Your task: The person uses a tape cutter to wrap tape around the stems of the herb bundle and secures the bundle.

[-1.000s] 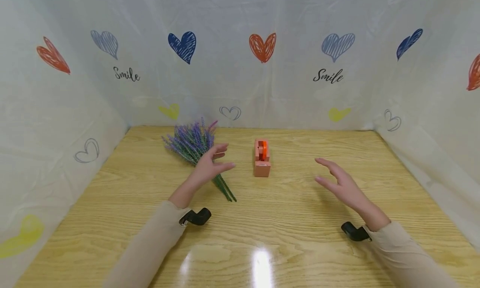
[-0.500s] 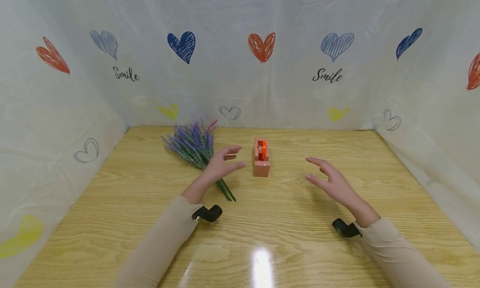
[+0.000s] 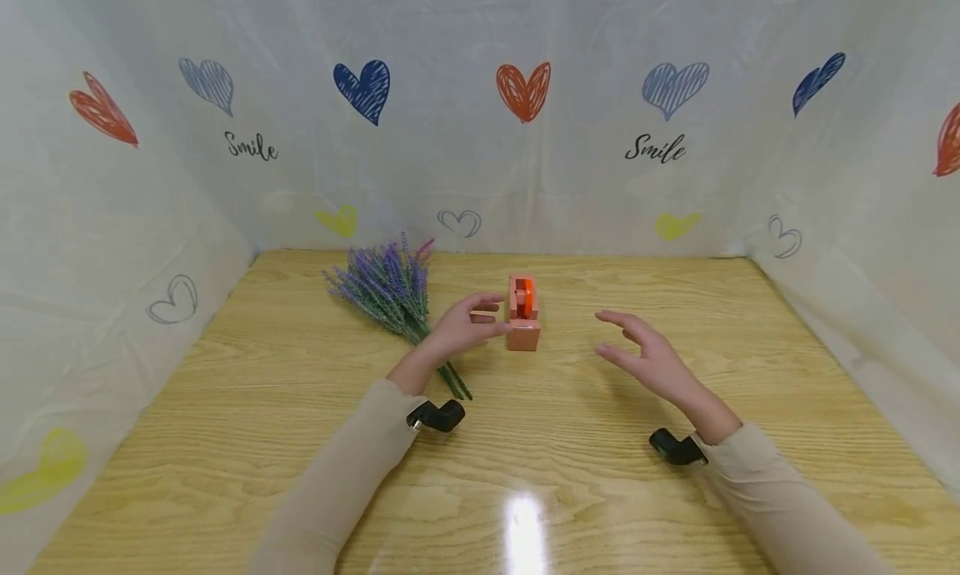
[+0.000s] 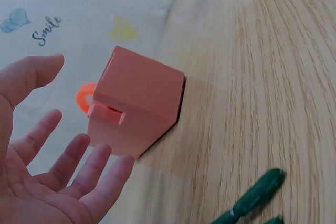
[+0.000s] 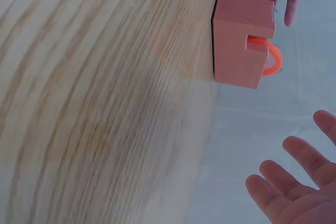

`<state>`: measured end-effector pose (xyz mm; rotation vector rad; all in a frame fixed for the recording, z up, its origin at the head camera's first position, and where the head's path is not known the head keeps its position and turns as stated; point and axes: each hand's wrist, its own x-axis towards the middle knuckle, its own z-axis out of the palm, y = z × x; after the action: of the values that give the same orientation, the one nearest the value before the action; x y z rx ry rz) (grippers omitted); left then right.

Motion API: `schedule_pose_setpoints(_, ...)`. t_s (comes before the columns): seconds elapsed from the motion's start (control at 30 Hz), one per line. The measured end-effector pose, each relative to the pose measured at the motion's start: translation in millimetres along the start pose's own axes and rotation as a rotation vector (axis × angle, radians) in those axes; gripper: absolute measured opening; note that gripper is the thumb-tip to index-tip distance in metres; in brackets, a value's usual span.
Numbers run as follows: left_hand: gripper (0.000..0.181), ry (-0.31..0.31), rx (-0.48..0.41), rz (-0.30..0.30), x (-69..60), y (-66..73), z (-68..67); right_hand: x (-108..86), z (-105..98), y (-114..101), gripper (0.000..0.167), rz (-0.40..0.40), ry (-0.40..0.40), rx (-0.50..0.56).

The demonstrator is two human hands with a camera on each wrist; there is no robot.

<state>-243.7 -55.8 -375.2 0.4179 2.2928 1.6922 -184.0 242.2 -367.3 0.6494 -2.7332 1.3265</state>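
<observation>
A pink tape dispenser [image 3: 523,335] with a bright orange roll [image 3: 528,298] stands upright near the middle of the wooden table. My left hand [image 3: 467,327] hovers just left of it, fingers extended and thumb apart; in the left wrist view the dispenser [image 4: 142,95] sits beyond the spread fingertips, and I cannot tell whether they touch it. My right hand [image 3: 647,360] is held in the air to the dispenser's right, well apart from it, with relaxed fingers and nothing in them. The right wrist view shows the dispenser [image 5: 241,45] with the right fingers [image 5: 304,156] spread.
A bunch of artificial lavender [image 3: 382,287] lies on the table [image 3: 300,475] at the left, its green stems [image 3: 453,379] pointing toward the front and partly behind my left hand. White sheeting [image 3: 585,200] printed with hearts closes off the back and both sides.
Both hands have moved inward toward the tape dispenser, the left hand to the right past the lavender stems and the right hand to the left. Dispenser and lavender have stayed in place.
</observation>
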Motion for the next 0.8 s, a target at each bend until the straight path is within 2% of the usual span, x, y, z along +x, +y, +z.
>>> schedule_pose_setpoints(0.2,0.055,-0.017,0.008,0.001,6.2,0.1,6.2,5.8,5,0,0.052,-0.021,-0.002,0.008)
schedule_pose_setpoints(0.5,0.053,-0.020,-0.031,-0.044,17.5,-4.6,14.7,15.3,14,-3,0.048,-0.038,-0.012,0.068)
schedule_pose_setpoints(0.8,0.052,0.024,-0.074,-0.073,22.0,-11.6,18.0,24.0,24,-2,0.042,-0.021,-0.017,0.100)
